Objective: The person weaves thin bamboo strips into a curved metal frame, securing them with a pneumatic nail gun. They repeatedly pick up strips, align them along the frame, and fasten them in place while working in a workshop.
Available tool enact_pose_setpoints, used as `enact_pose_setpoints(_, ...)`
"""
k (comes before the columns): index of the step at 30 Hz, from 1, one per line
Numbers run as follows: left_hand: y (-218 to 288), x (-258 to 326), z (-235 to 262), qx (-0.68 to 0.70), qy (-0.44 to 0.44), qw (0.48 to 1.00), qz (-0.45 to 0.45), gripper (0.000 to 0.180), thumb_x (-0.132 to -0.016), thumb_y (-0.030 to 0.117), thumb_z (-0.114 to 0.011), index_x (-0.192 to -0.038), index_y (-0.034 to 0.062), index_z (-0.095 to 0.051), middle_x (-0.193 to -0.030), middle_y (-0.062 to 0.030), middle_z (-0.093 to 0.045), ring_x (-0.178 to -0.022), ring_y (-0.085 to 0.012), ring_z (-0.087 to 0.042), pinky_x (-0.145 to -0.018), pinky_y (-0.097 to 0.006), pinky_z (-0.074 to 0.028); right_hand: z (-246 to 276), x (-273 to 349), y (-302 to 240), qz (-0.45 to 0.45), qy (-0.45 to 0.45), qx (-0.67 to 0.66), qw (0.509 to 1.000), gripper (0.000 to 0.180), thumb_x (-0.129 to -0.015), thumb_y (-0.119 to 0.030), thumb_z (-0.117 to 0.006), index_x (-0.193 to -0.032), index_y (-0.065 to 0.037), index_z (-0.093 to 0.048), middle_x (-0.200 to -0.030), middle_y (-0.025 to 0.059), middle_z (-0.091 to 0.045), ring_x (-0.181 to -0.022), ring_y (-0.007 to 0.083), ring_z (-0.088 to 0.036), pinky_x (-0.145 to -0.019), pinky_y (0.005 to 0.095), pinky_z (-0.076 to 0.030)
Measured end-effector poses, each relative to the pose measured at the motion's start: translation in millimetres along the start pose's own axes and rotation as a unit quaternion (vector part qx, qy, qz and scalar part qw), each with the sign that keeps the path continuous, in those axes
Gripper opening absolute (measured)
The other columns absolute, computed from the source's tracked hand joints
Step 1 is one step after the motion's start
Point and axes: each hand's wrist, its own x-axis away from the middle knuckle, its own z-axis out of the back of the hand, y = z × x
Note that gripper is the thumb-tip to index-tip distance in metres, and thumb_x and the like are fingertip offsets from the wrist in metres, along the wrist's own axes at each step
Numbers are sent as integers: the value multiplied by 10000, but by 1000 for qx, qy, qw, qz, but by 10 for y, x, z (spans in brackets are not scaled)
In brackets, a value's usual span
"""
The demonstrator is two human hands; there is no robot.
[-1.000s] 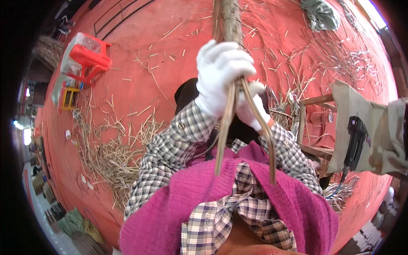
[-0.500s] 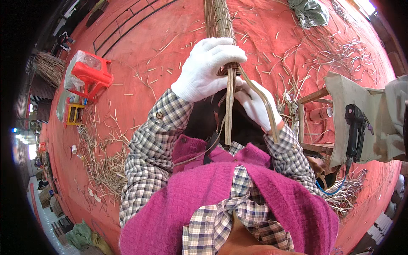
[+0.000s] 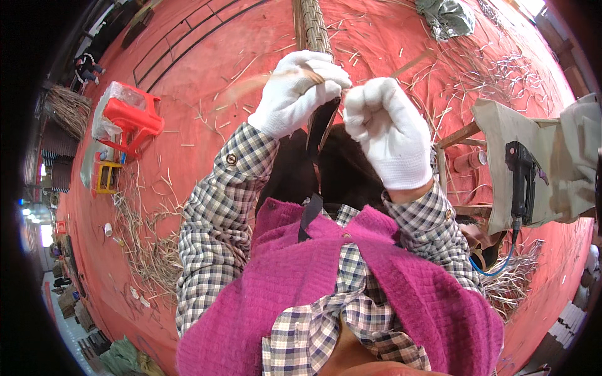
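1. Head view, the work: the end of a long woven piece is held up before the person's chest, its length running away over the red floor.
2. Head view, the left hand: in a white glove, it is closed narrowly about that end. A pale strip, blurred, is seen beside it.
3. Head view, the right hand: fingers are curled just beside the left, fingertips hidden; whether anything is gripped cannot be told. A second blurred strip is seen beyond.
4. The step in hand is judged to be the working of strips at the end; steady support and a sure pinch seem called for next.
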Motion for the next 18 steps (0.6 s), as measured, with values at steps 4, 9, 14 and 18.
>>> enact_pose_setpoints(4,-35,98,-166,20,63,996,62,244,-926,261,-535,-866,57,-656,-905,-52,-659,-906,-220,-564,-880,-378,-397,-229,85,243,24,-28,-58,998,315,-975,-256,-432,-716,-84,-381,-655,24,-364,-589,140,-345,-580,280,-294)
enact_pose_setpoints(9,-117,145,-181,-12,85,993,78,225,-899,246,-533,-755,105,-634,-836,-15,-664,-896,-198,-581,-908,-410,-370,-327,269,358,-21,27,113,993,256,-898,-157,-467,-672,-64,-392,-656,-11,-344,-608,100,-316,-585,247,-268)
enact_pose_setpoints(14,-50,157,-97,-38,72,994,69,238,-907,266,-536,-769,110,-649,-862,-12,-668,-934,-193,-567,-962,-404,-327,-179,352,483,-133,-30,102,985,154,-809,-119,-515,-685,-54,-451,-682,-32,-381,-645,70,-357,-582,254,-291)
enact_pose_setpoints(18,-25,144,-45,0,45,996,73,222,-877,276,-592,-809,77,-666,-920,-48,-669,-973,-224,-574,-926,-385,-377,116,153,815,100,-142,273,946,175,-832,-113,-535,-710,7,-500,-735,94,-436,-671,219,-467,-618,321,-382)
